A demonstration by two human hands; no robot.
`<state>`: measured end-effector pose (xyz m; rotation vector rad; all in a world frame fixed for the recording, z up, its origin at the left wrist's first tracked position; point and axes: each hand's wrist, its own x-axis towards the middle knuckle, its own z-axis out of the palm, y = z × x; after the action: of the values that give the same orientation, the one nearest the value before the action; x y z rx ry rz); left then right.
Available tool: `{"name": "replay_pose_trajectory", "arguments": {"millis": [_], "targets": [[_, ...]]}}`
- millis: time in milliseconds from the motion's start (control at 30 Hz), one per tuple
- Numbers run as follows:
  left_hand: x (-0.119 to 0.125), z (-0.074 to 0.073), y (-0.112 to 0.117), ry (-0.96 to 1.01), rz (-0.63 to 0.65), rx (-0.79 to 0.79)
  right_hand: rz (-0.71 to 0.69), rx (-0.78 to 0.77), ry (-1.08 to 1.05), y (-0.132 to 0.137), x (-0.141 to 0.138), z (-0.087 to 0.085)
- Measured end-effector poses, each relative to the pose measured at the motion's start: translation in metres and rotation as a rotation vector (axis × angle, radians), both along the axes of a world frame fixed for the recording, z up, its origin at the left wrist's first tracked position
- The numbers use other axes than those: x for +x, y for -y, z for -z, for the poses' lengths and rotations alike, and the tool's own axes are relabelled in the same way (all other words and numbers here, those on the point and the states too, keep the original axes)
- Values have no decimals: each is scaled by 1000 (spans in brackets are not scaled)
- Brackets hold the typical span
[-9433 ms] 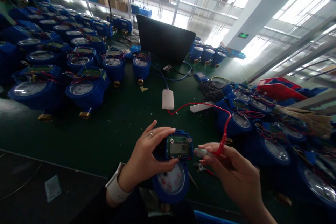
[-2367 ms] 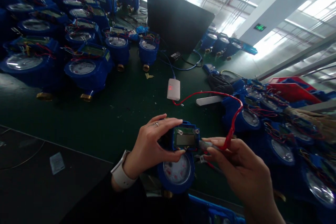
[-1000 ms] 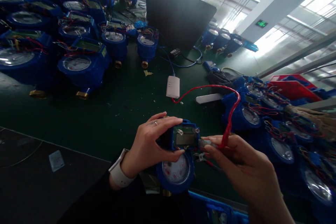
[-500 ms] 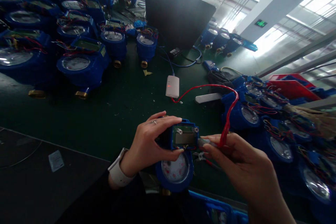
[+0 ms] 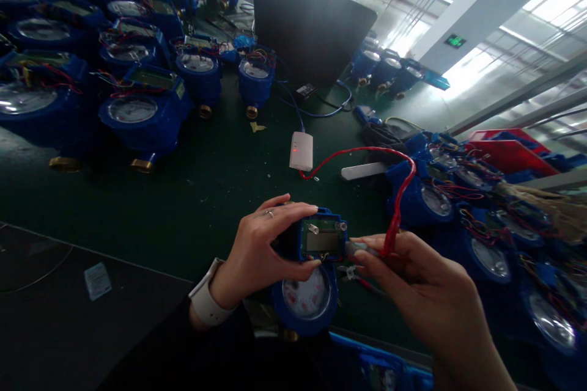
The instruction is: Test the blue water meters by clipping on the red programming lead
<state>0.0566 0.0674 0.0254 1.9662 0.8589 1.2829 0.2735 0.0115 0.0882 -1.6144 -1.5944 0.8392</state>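
A blue water meter [image 5: 306,299] with a round dial stands at the table's near edge, its boxy head with circuit board and display [image 5: 323,241] uncovered. My left hand [image 5: 266,244] is closed around that head, fingers over the top and thumb along the lower edge. In my right hand [image 5: 408,281] a grey connector [image 5: 360,248] is pinched against the head's right side; its tip is hidden, so I cannot tell how deep it sits. From it a red cable [image 5: 398,208] loops back to a small white box [image 5: 301,151] with a lit red light.
Rows of blue water meters [image 5: 142,110] fill the left, and more meters [image 5: 488,256] crowd the right. A dark laptop or screen [image 5: 312,18] stands behind the white box. Red-handled pliers [image 5: 351,273] lie under my right hand. A pale flat bar [image 5: 364,171] rests further back.
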Motion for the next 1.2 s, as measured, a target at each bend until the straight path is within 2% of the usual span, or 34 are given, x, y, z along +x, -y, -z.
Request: {"name": "replay_pose_trajectory", "arguments": {"millis": [433,533,633,700,767,867,933,1000,1100,1200], "targets": [[-1,0,0,-18,-12,-6,1,10,14,1,1,4],[-3,-1,0,-39,-11,-17,5,59,21,5,-1,5],[-5,-2,0,-59,-6,-39,131,175,15,10,2,3],[-6,-3,0,-62,-6,-46,224,199,-1,11,7,4],[-6,-3,1,-65,-12,-44,219,147,-5,7,17,10],[-6,-4,1,-81,-27,-45,130,24,6,-1,35,31],[-6,-4,2,-92,-29,-46,101,-35,99,-4,45,46],[-6,-4,3,-99,-21,-43,124,-79,311,-4,51,57],[-7,-2,4,-112,-15,-35,199,-117,635,5,47,61],[-7,-2,4,-140,-4,-33,68,-195,774,14,30,61]]}}
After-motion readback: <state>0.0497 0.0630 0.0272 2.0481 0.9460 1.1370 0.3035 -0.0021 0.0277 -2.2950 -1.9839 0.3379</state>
